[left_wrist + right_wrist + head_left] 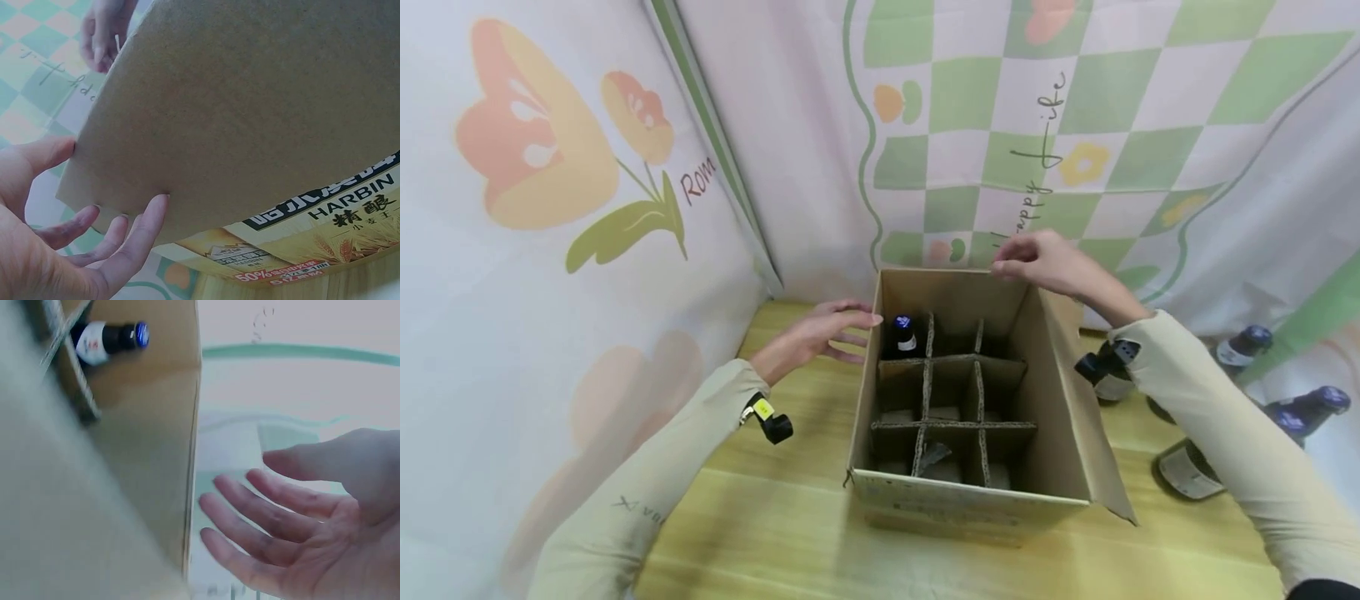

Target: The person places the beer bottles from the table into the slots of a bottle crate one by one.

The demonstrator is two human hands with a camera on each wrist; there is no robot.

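An open cardboard box (955, 502) stands on the table, split by cardboard dividers (953, 358) into several cells. One dark bottle (904, 337) with a blue cap is upright in the back left cell. At the box's left side is my left hand (831, 329); in the left wrist view its fingertips touch a plain cardboard flap (206, 125), with the thumb at the flap's edge. My right hand (1047, 262) is at the back rim. Its fingers (262, 509) are loosely bent beside the cardboard edge in the right wrist view, with nothing in the palm.
Several dark bottles with blue caps, among them a large-labelled bottle (1187, 473), stand on the table (775, 517) right of the box, partly behind my right sleeve. The box's right flap (1101, 442) hangs outward. Printed curtains (820, 150) rise behind and to the left.
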